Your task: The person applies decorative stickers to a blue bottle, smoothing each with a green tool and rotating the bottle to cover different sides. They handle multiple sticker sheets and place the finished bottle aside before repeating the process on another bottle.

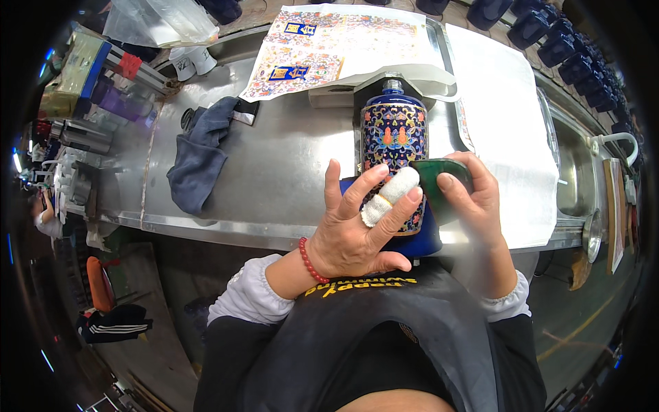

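The left hand [349, 237], spread, with a white fabric wrap [392, 196] around one finger, is over the lower part of a dark blue, floral-patterned bottle [395, 127] at the grey metal bench [292, 158]; the right hand [479, 199] pinches a flat, dark green scraper [431, 182] beside it.

Your left hand [347, 237]: a thick white finger wrap [392, 193] on the middle finger, rough-edged, with a thin yellowish band [382, 200] around it. Left wrist: one bracelet [313, 262] of small, round red beads. Your forearms: a pair of white sleeve covers [252, 292], puffed, their cuffs gathered into ruffles. Above these: black sleeves [226, 364], plain. Your front: one dark grey apron [439, 309], smooth, with a curved edge, carrying yellow lettering [360, 286] in two lines. Beneath it: a black top [357, 360].
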`<state>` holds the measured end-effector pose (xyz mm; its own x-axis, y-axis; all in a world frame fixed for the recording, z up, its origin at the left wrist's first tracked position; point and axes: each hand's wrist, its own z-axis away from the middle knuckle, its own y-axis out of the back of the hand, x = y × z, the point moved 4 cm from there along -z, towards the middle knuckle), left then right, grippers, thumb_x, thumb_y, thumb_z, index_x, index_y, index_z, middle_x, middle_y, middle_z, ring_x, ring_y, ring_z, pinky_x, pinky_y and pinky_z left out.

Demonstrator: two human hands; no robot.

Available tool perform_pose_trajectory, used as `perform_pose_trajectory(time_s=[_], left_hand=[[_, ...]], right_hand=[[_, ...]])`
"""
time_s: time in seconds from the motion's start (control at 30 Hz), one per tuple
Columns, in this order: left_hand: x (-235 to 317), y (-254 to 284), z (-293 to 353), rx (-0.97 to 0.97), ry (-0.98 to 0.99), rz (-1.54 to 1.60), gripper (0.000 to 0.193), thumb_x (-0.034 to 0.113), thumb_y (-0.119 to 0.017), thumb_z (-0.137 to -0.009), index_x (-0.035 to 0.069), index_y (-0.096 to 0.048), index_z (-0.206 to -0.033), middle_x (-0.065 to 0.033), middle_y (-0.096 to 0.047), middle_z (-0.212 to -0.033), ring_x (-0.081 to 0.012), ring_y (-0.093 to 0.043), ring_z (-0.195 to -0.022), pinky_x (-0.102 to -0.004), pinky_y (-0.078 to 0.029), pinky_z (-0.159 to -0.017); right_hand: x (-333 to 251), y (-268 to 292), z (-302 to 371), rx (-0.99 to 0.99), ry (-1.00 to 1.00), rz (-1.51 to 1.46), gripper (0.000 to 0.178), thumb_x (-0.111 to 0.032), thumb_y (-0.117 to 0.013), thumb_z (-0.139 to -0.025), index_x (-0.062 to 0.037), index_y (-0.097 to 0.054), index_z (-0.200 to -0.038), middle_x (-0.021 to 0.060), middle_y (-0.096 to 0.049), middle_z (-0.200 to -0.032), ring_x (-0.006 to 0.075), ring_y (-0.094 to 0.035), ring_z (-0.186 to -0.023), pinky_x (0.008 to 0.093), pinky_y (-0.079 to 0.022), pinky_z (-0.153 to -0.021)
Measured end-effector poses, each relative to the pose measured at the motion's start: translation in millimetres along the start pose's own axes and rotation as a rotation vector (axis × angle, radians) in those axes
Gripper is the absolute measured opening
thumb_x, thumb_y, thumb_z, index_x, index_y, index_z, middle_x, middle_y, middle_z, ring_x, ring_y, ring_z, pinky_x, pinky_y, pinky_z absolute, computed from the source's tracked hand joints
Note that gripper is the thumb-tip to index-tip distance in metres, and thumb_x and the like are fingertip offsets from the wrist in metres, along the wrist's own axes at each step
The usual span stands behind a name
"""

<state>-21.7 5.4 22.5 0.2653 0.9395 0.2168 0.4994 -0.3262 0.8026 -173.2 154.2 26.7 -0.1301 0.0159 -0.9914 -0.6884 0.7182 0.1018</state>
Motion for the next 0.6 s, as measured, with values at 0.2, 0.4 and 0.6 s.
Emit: perform_pose_trajectory(time_s=[0.2, 0.4, 0.6], left_hand=[[-23.0, 3.4, 1.8, 0.11, 0.26, 0.12, 0.09, 0.077, -0.037, -0.093, 0.004, -0.059, -0.14, -0.0156, -0.057, -0.139, -0.0393, -0.03, -0.138, -0.0633, -0.003, -0.119], [-19.7, 0.7, -6.2, 0.073, 0.213, 0.064, 0.088, 0.078, -0.038, -0.093, 0.006, -0.06, -0.14, -0.0182, -0.055, -0.14, -0.0389, -0.027, -0.14, -0.0629, -0.001, -0.119], [-22.6, 3.3, -4.8, 0.083, 0.24, 0.026, 0.09, 0.078, -0.04, -0.092, 0.004, -0.061, -0.138, -0.0222, -0.051, -0.146, -0.0408, -0.028, -0.143, -0.0569, -0.001, -0.121]], right_hand=[[13.9, -0.6, -1.5, 0.039, -0.086, 0.007, 0.02, -0.017, -0.067, -0.097, 0.0008, -0.062, -0.106, 0.0039, -0.066, -0.088, 0.0081, -0.061, -0.079, 0.024, -0.05, -0.07], [7.2, -2.4, -1.7, 0.051, -0.078, 0.024, 0.021, -0.017, -0.067, -0.098, 0.0011, -0.062, -0.105, 0.0036, -0.065, -0.088, 0.0081, -0.06, -0.079, 0.0242, -0.05, -0.069], [8.7, -2.7, -1.1, 0.04, -0.084, 0.024, 0.022, -0.019, -0.067, -0.098, 0.0011, -0.062, -0.106, 0.0035, -0.065, -0.088, 0.0079, -0.059, -0.079, 0.024, -0.049, -0.069]])
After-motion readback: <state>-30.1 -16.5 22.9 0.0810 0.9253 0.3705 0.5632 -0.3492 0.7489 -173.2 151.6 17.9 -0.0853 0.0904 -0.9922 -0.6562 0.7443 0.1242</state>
